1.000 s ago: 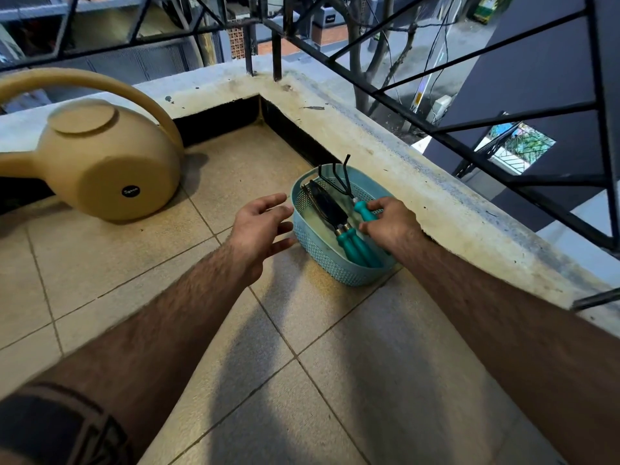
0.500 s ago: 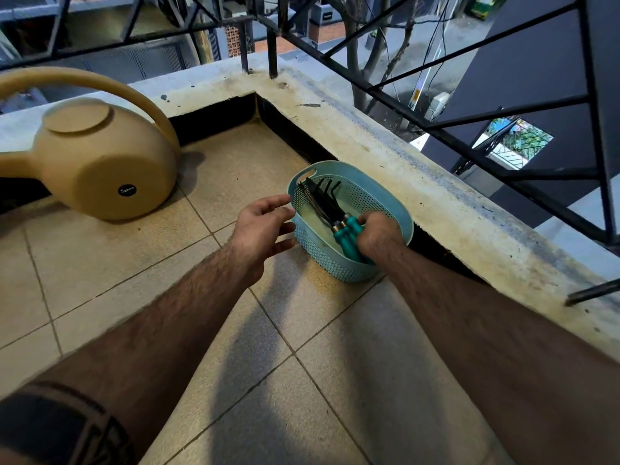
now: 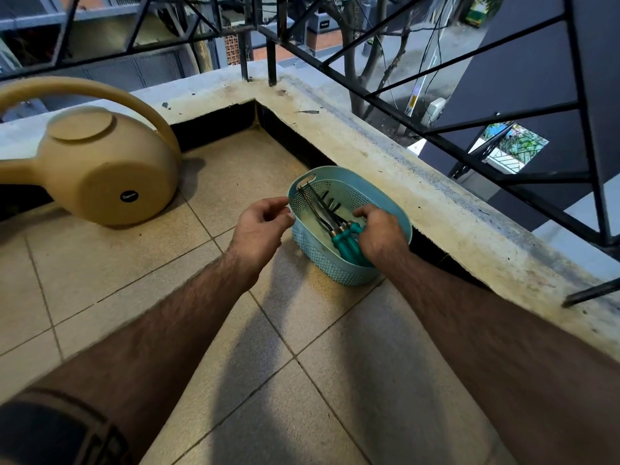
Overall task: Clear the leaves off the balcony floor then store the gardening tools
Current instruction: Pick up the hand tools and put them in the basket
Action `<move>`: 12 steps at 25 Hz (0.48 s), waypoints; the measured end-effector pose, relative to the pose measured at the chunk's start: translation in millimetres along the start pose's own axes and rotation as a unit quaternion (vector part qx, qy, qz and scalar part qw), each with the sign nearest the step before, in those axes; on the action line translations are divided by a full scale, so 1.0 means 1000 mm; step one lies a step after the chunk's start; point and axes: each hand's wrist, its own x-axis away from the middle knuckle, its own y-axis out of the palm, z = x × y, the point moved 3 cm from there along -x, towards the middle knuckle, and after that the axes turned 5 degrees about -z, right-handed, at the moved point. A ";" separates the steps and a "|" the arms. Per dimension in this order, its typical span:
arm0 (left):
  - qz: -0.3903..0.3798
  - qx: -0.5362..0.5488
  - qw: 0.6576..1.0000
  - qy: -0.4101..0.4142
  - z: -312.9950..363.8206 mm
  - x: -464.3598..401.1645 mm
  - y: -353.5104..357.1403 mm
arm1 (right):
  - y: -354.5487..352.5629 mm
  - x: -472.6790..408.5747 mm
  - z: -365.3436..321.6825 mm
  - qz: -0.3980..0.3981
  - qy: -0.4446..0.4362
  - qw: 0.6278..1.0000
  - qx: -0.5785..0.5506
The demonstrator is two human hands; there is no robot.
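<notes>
A teal perforated basket (image 3: pixel 322 260) stands on the tiled balcony floor against the concrete ledge. Inside it lie garden hand tools (image 3: pixel 344 243) with teal handles and dark metal heads, a hand rake's tines (image 3: pixel 330 204) among them. My right hand (image 3: pixel 382 234) reaches into the basket and curls over the handle ends, gripping the hand rake's handle. My left hand (image 3: pixel 261 226) hovers at the basket's left rim, fingers loosely curled, holding nothing; whether the fingertips touch the rim I cannot tell. No leaves show on the floor.
A beige watering can (image 3: pixel 100 169) with a big arched handle sits on the floor at the left. A stained concrete ledge (image 3: pixel 436 209) topped by a black metal railing (image 3: pixel 503 152) borders the corner. Beige floor tiles (image 3: pixel 302 364) stretch toward me.
My right hand lowered the hand rake from above the basket down among the other tools. The left hand's fingers curled and moved closer to the rim.
</notes>
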 end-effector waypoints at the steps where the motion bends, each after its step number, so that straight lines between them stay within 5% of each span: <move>1: 0.007 -0.008 1.000 0.007 -0.001 -0.001 -0.002 | -0.002 0.002 -0.004 0.018 -0.021 0.999 -0.017; 6: 0.035 -0.114 0.992 0.048 -0.005 -0.006 -0.010 | -0.006 0.013 -0.044 0.051 -0.146 0.986 -0.056; 12: 0.039 -0.342 0.933 0.104 0.019 -0.019 -0.034 | 0.001 0.000 -0.072 -0.012 -0.167 0.985 0.041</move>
